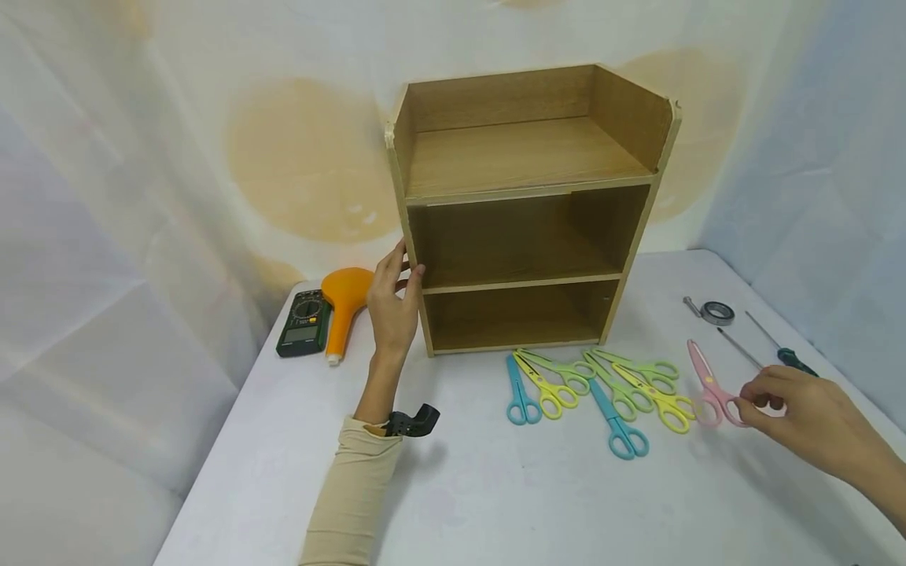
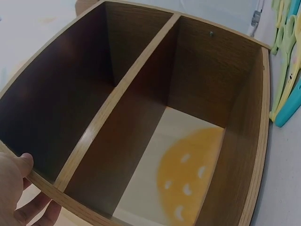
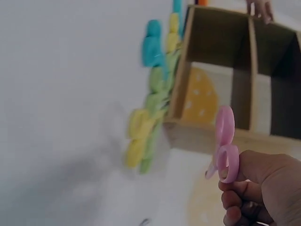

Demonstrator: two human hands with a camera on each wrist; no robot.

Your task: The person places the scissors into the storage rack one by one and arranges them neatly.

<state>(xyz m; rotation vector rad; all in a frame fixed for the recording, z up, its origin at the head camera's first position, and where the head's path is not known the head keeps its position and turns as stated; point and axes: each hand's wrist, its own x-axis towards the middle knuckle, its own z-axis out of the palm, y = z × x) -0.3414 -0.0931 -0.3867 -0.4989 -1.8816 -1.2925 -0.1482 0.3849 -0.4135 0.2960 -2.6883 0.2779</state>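
A wooden shelf [image 1: 524,191] with a tray-like top and two compartments stands at the back of the table. My left hand [image 1: 393,303] grips its left side panel, thumb on the front edge and fingers around the outside, as the left wrist view also shows. At the right, my right hand [image 1: 814,417] pinches one handle loop of the pink scissors [image 3: 225,127]; their covered blades point away toward the back. Beside them, several blue, yellow and green scissors [image 1: 623,389] lie in an overlapping row before the shelf's lower right front.
An orange funnel-shaped tool [image 1: 347,303] and a dark multimeter [image 1: 305,324] lie left of the shelf. At the right are a roll of tape [image 1: 718,313], a bolt [image 1: 691,306] and a green-handled screwdriver [image 1: 796,362]. White sheets hang around the table.
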